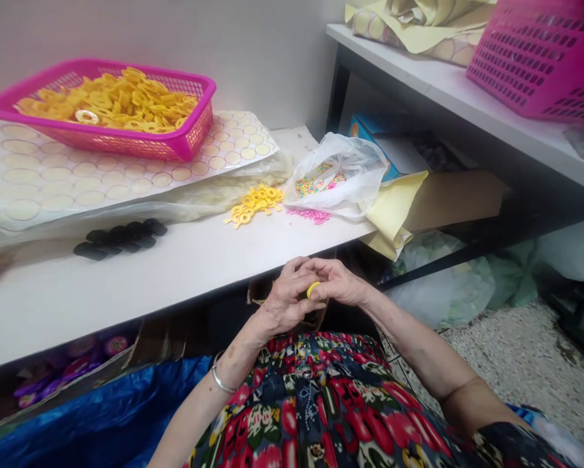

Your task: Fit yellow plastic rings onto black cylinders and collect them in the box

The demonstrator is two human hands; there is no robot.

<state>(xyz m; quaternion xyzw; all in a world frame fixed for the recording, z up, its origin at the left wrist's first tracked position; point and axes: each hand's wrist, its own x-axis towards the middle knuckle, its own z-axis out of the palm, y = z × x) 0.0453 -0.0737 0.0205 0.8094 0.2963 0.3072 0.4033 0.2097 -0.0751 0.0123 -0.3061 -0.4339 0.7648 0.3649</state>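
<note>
Between the two hands, near side: one small yellow piece [313, 289], just off the near edge of the white table [253, 250].
Right hand [338, 283]: pinching the yellow piece, thumb against its rim.
Left hand [289, 296]: fingers curled in, meeting the right hand; whether they also grip the piece, I cannot tell.
Progress: one piece seems to be mid-handling; no finished one can be told apart from the rest.
Left over: judging by the supply, much remains, with a small pile of yellow rings [260, 198] loose beyond the hands and far more in the basket.
Look of the piece: bright yellow, round-edged, mostly covered by fingers; whether it has a hole or anything attached is hidden.
Beads: pink beads [314, 214] lie scattered just right of the pile, beside a clear plastic bag [362, 175] holding multicoloured beads [308, 187].
Black pieces [121, 239]: grouped on the table, left of the pile.
Pink basket [189, 144]: far left, heaped with yellow rings, resting on a circle-printed sheet [228, 146].
Far right: another pink basket [525, 65] on a side table [418, 75].
</note>
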